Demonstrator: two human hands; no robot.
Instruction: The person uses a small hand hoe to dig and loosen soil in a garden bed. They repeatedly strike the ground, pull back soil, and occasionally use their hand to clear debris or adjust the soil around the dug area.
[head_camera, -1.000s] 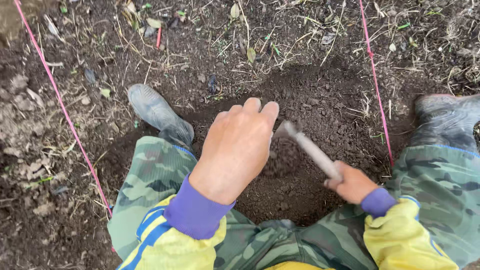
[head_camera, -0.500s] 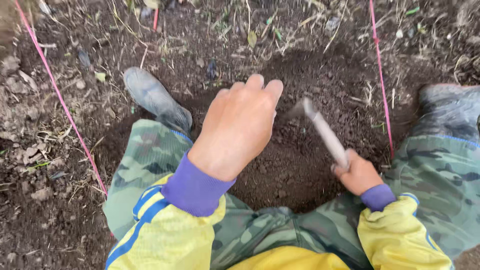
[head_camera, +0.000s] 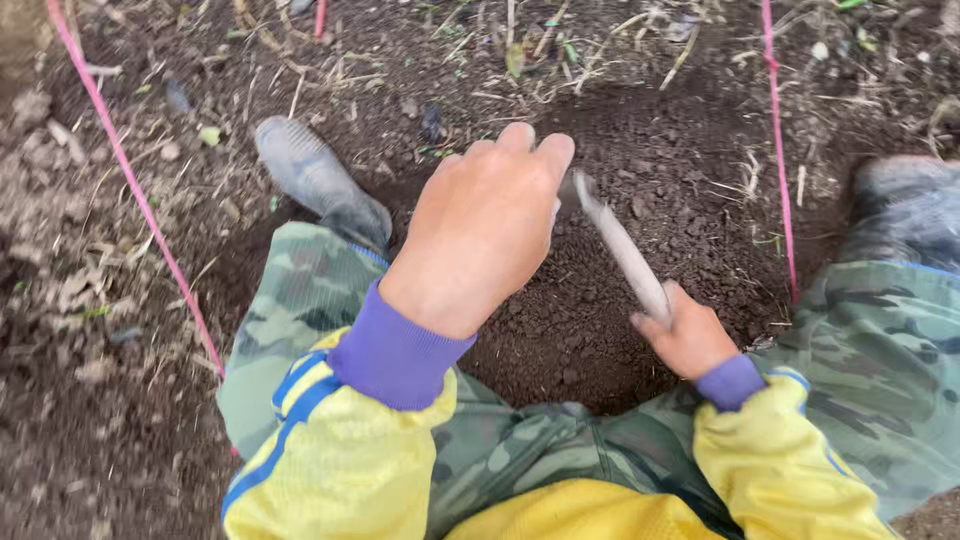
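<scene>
From the head camera, a stick is gripped at its low end by the right hand, at four o'clock. Its tip points to eleven o'clock over the soil. The left hand is held flat and empty, just beside the tip.

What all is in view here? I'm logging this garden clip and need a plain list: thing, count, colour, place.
tool: one, grey and slim, slanting over the dug soil, lower end in the right hand
dug soil: one patch, dark brown, centre, between the legs
pink strings: two long ones, left and right sides, plus a short piece at the top edge
dry stalks and leaves: many, pale tan, a few green, scattered along the top and left
boots: two, grey, upper left and far right
trousers: camouflage green, both legs
sleeves: two, yellow with blue stripes, purple cuffs
left hand: one, fingers curled, above the soil
right hand: one, closed around the tool
</scene>
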